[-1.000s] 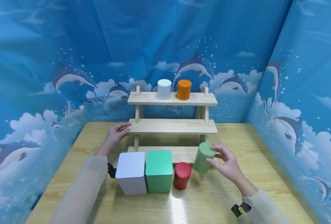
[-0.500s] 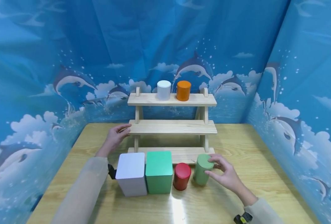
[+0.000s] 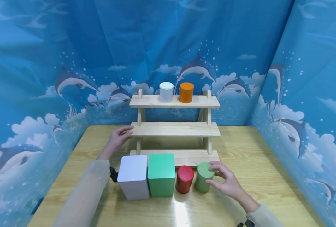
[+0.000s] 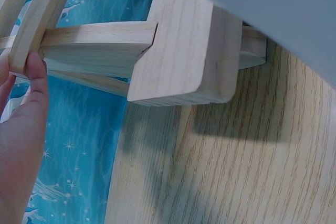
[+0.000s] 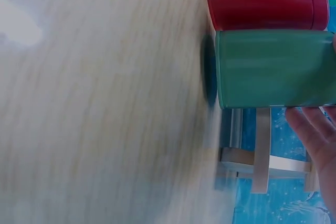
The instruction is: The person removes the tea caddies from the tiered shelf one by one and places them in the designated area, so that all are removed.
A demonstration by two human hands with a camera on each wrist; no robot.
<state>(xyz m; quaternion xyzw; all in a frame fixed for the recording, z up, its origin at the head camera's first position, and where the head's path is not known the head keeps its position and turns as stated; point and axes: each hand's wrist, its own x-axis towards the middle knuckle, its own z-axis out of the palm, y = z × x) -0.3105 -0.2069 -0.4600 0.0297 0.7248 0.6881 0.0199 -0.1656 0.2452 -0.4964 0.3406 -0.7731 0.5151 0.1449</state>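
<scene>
Location type: staged tabletop recording area; building type cannot be determined. A blue curtain [image 3: 156, 41] printed with dolphins, clouds and water encloses the rear and both sides. The curtain borders a wood-grain table [image 3: 238, 148]. A three-tier wooden stand [image 3: 174, 129] is positioned centrally, toward the rear of the table. Black wrist-worn units [image 3: 114, 174] are consistent with a recording setup.

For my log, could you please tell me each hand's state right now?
Left hand: pinching the middle shelf at its left end.
Right hand: holding the light green canister.
</scene>
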